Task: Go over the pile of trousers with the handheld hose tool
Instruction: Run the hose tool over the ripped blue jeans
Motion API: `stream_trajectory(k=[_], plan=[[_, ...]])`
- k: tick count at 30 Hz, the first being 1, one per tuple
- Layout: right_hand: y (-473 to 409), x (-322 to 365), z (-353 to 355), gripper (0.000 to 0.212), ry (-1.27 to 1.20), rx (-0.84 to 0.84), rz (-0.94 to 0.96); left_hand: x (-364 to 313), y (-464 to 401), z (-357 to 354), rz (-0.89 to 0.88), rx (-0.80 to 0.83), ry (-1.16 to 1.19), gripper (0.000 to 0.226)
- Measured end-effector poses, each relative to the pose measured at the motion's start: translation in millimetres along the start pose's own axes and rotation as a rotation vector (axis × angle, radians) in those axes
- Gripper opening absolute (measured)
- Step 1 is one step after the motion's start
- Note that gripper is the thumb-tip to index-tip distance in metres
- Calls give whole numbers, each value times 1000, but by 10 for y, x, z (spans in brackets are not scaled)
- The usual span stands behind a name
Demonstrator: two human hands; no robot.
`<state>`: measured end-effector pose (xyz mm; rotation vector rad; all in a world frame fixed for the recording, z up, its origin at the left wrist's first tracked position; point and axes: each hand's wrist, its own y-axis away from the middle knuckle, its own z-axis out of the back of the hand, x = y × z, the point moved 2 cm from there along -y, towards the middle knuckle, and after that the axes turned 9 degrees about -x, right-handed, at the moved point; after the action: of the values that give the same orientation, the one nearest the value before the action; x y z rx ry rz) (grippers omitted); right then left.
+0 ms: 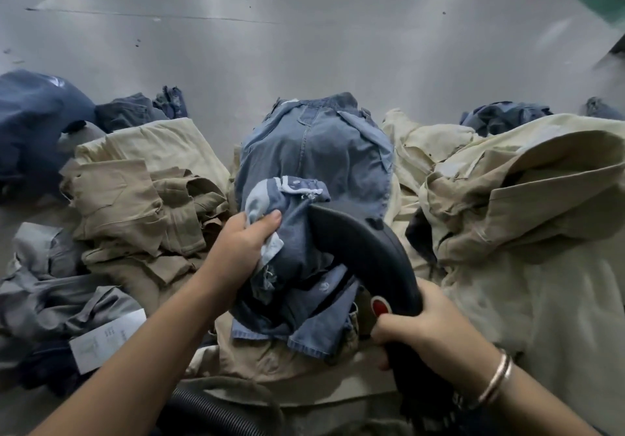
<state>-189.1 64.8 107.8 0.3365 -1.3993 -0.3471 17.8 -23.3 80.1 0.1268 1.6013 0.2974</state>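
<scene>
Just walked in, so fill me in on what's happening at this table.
A person is working through a heap of trousers on a metal table. The left hand grips a bunched-up leg of the blue denim trousers, while the right hand holds the black handheld hose tool, whose front end is tucked into the denim. Khaki trousers and cream trousers lie piled on either side.

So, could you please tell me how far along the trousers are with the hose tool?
Nothing shows clearly as finished; no sorted stack is visible. In hand: the left hand grips the blue jeans, which look puffed up, while the right hand holds the black hose tool, its nozzle pushed into them. Left: seemingly the khaki trousers, cream trousers and grey trousers heaped around.
</scene>
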Motion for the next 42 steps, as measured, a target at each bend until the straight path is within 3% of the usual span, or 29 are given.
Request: stream_trajectory(k=[4,6,10,13,19,23,27,30,35,37,39,42], plan=[[-90,140,181,9,-135,-159,22,0,21,-15,-104,34,-156,41],[-91,196,286,5,-162,-192,43,-8,23,12,-178,12,-215,40],[59,119,139,10,-62,-57,15,-35,35,25,-322,-79,-339,46],[62,4,-82,20,113,9,33,-33,78,-5,-462,-65,-487,36],[-254,80,251,24,-61,-243,12,-24,114,50,-548,-100,-609,36],[-45,114,134,7,-28,-61,16,-66,86,59,-508,-143,-627,34],[28,-14,-135,19,220,19,55,-47,79,43,-524,-84,-656,30],[-142,-6,-56,20,103,-96,18,-45,78,37,-412,-25,-591,36],[-263,56,172,14,-229,-242,5,-81,67,42,96,18,-72,25],[-200,68,144,29,-240,-202,84,-96,114,3,264,25,88,13],[-123,78,64,39,-240,-157,158,-130,161,-79,361,78,236,19],[-52,97,-14,34,-176,-115,273,-182,214,-201,380,111,356,18]])
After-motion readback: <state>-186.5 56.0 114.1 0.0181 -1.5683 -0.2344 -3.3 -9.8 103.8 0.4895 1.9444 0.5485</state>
